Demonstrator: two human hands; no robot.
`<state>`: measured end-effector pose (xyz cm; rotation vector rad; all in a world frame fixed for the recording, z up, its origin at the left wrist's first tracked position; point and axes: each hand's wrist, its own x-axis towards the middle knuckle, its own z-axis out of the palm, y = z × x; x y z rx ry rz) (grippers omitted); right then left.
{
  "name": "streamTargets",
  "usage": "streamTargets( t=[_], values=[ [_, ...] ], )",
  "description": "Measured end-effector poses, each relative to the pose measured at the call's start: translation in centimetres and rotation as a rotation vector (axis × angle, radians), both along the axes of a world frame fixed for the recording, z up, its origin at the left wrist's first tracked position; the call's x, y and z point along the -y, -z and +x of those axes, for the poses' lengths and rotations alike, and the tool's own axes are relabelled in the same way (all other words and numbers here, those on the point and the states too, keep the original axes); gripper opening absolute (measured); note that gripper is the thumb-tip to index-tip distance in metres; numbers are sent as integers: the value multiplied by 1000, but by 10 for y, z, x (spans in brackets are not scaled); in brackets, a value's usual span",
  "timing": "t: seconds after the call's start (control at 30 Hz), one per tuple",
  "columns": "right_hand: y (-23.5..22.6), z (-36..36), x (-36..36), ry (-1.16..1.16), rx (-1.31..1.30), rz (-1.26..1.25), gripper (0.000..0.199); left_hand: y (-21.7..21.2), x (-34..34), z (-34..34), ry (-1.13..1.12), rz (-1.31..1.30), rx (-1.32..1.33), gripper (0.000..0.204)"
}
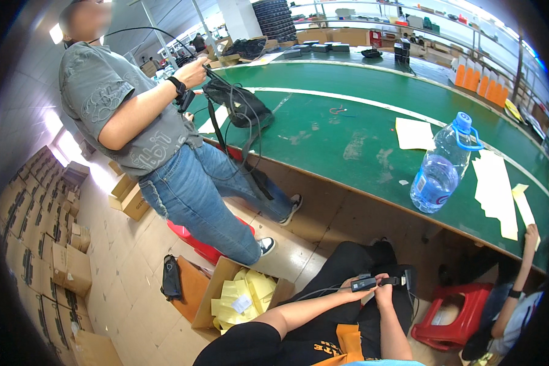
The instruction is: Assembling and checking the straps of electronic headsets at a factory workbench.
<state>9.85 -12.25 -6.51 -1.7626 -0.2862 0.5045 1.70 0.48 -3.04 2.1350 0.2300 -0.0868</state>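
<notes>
Above my lap, my left hand (349, 289) is closed on a small black box-shaped device (365, 284) with a pale label. A thin grey cable (316, 294) runs from it along my left forearm. Close beside it, my right hand (383, 294) has its fingers pinched at a short black strap (391, 281). This strap leads to a dark flat piece (408, 279) by my knee; its kind is not clear. My fingertips partly hide where the device and the strap come together.
A green worktable (311, 140) carries a water bottle (436, 177), yellow paper sheets (497, 195) and a black bag (238, 104). A person (128, 104) stands at left holding cables. Another person's hand (531, 235) touches paper at right. A carton (216, 287) and red stool (451, 317) flank me.
</notes>
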Motion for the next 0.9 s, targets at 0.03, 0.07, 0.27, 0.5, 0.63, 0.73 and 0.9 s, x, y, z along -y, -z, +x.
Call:
streamTargets(
  t=[0.03, 0.07, 0.27, 0.5, 0.63, 0.73, 0.9],
  values=[
    [-1, 0, 0, -18, 23, 21, 22, 0, 0, -1, -4, -4, 27, 40],
    [-2, -1, -1, -34, 46, 42, 24, 0, 0, -1, -17, -8, 44, 40],
    [-2, -4, 0, -56, 77, 63, 38, 2, 0, -1, 10, -10, -12, 40],
    [5, -2, 2, -63, 14, 56, 45, 8, 1, -1, -2, -119, -76, 40],
    [4, -2, 3, -68, 31, 71, 42, 10, 1, -1, -37, -48, -48, 38],
    [2, -2, 2, -70, 41, 33, 38, 10, 0, -1, 22, -87, -45, 38],
    [1, -3, 2, -55, 88, -2, 32, 9, -2, -1, -4, -84, -36, 36]
  ],
)
